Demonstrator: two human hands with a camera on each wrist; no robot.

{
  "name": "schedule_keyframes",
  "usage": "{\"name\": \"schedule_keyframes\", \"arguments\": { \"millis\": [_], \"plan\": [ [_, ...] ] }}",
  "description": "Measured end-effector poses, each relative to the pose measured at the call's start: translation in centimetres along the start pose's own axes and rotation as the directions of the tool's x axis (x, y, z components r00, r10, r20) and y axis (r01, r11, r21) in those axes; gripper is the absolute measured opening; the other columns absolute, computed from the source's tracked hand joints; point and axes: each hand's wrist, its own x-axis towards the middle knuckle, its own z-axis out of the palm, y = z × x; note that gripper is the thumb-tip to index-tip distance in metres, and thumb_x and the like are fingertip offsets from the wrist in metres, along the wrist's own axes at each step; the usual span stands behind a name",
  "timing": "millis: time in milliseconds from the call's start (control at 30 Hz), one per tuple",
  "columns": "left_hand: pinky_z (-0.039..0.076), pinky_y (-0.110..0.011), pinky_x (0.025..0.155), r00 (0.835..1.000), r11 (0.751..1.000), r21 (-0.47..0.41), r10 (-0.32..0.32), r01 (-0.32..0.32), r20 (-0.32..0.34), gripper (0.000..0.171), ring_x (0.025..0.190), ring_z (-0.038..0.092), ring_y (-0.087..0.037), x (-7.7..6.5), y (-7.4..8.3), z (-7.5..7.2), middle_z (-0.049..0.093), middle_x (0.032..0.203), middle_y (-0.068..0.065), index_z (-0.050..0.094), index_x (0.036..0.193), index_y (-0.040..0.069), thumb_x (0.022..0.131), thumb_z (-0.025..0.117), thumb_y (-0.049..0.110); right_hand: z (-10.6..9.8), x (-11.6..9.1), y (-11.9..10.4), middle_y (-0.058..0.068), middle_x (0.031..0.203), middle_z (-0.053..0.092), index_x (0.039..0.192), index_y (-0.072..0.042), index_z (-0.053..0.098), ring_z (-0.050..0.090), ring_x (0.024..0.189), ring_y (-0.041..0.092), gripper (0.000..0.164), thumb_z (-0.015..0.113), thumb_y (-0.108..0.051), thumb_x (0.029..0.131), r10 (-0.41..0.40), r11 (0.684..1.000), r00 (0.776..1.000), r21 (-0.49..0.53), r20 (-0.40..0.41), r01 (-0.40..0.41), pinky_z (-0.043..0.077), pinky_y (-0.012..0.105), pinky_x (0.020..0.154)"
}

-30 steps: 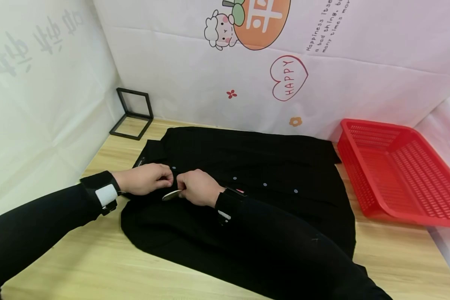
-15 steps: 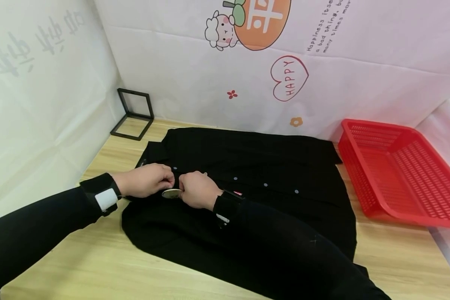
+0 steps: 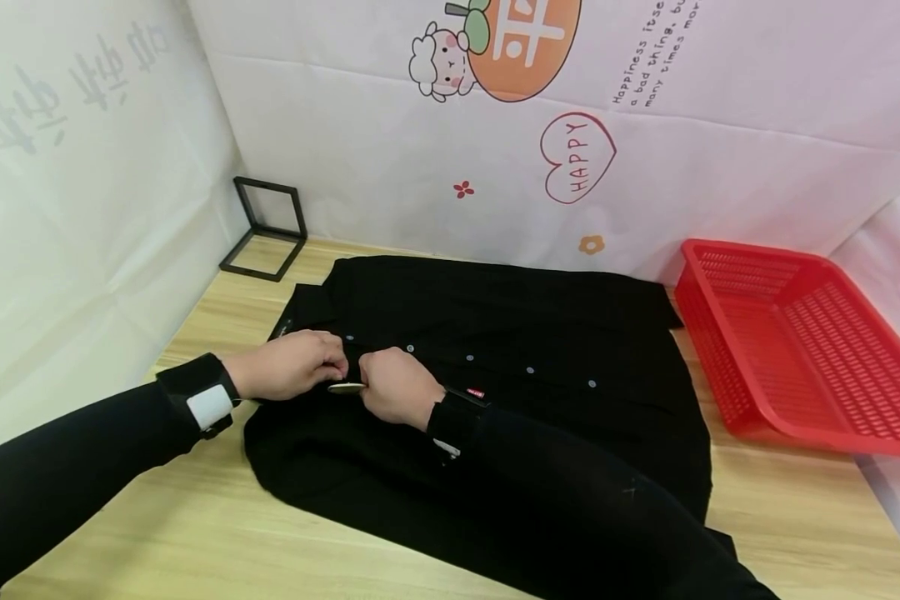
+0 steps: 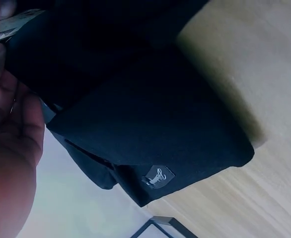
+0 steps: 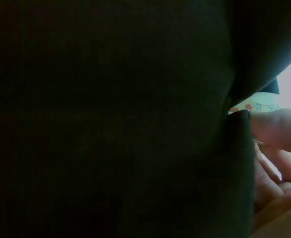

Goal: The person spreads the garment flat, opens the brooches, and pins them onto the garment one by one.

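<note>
A black button-up shirt (image 3: 555, 325) lies spread on the table, its collar to the left. At the front edge near the collar, my left hand (image 3: 292, 364) pinches the shirt's cloth with curled fingers. Close beside it, my right hand (image 3: 399, 385) grips a round, flat badge (image 3: 347, 388), seen nearly edge-on against the shirt. In the left wrist view, the badge (image 4: 11, 27) shows a patterned surface by the fingertips, and a collar label (image 4: 160, 177) is visible. Dark cloth fills most of the right wrist view; part of the printed badge (image 5: 257, 102) shows. Its fastening is hidden.
A red plastic basket (image 3: 727, 358) stands at the right of the wooden table (image 3: 195, 517). A black open frame (image 3: 261, 229) sits at the back left. White printed cloth walls (image 3: 360, 150) bound the back and left.
The badge has tilted, showing more of its face half a second ago and now almost its edge alone. My right hand has shifted slightly down and right, uncovering a shirt button.
</note>
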Motion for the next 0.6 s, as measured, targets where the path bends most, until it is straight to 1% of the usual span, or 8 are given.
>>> {"name": "schedule_keyframes", "arguments": {
  "millis": [100,200,300,433,500,600],
  "plan": [
    [0.049,-0.035,0.08,1.0,1.0,0.008,-0.003,0.003,0.002,0.011,0.084,0.058,-0.011,-0.2,-0.2,0.2,0.057,0.087,0.011,0.072,0.091,0.013,0.093,0.069,0.002,-0.1,-0.2,-0.1,-0.005,0.061,0.048,0.067,-0.015,0.05,0.045,0.051,0.009,0.027,0.065,-0.005,0.087,-0.001,1.0,0.999,-0.011,-0.032,0.001,0.036,0.021,0.051],
    [0.048,-0.035,0.08,1.0,1.0,0.006,-0.011,0.011,0.004,0.012,0.084,0.057,-0.01,-0.5,-0.4,0.4,0.056,0.086,0.012,0.072,0.092,0.013,0.094,0.068,0.002,0.0,-0.5,-0.2,-0.005,0.065,0.046,0.066,-0.016,0.049,0.044,0.053,0.008,0.029,0.065,-0.006,0.089,-0.02,0.998,0.997,-0.054,-0.07,0.016,0.035,0.021,0.05],
    [0.048,-0.034,0.079,1.0,1.0,-0.002,-0.001,0.001,-0.016,0.012,0.083,0.056,-0.01,-0.6,-0.6,0.6,0.056,0.087,0.012,0.071,0.093,0.013,0.094,0.067,0.001,0.1,-0.9,-0.3,-0.007,0.072,0.046,0.068,-0.018,0.051,0.044,0.056,0.007,0.027,0.067,-0.009,0.089,-0.071,0.99,0.99,-0.13,-0.118,0.056,0.038,0.02,0.05],
    [0.05,-0.033,0.078,0.999,1.0,-0.002,0.003,-0.003,-0.037,0.012,0.085,0.056,-0.01,-0.7,-0.5,0.5,0.058,0.09,0.009,0.071,0.094,0.012,0.093,0.068,0.001,0.2,-1.1,-0.4,-0.007,0.076,0.048,0.07,-0.019,0.055,0.045,0.058,0.005,0.023,0.069,-0.01,0.087,-0.143,0.97,0.974,-0.218,-0.175,0.103,0.041,0.02,0.05],
    [0.05,-0.033,0.079,0.999,1.0,-0.001,-0.016,0.016,-0.028,0.012,0.087,0.057,-0.009,-0.7,-0.4,0.3,0.059,0.093,0.009,0.071,0.096,0.013,0.094,0.068,0.001,0.2,-1.2,-0.4,-0.008,0.077,0.049,0.071,-0.02,0.056,0.046,0.058,0.005,0.022,0.07,-0.011,0.086,-0.156,0.965,0.971,-0.238,-0.182,0.111,0.042,0.021,0.051],
    [0.05,-0.035,0.083,0.998,0.998,-0.025,-0.059,0.059,0.006,0.014,0.091,0.058,-0.01,-0.9,-0.2,-0.1,0.061,0.098,0.01,0.073,0.1,0.015,0.094,0.068,0.003,0.3,-1.2,-0.3,-0.007,0.077,0.05,0.072,-0.019,0.058,0.046,0.059,0.005,0.021,0.07,-0.011,0.088,-0.167,0.961,0.97,-0.247,-0.178,0.12,0.043,0.021,0.052]
  ]
}}
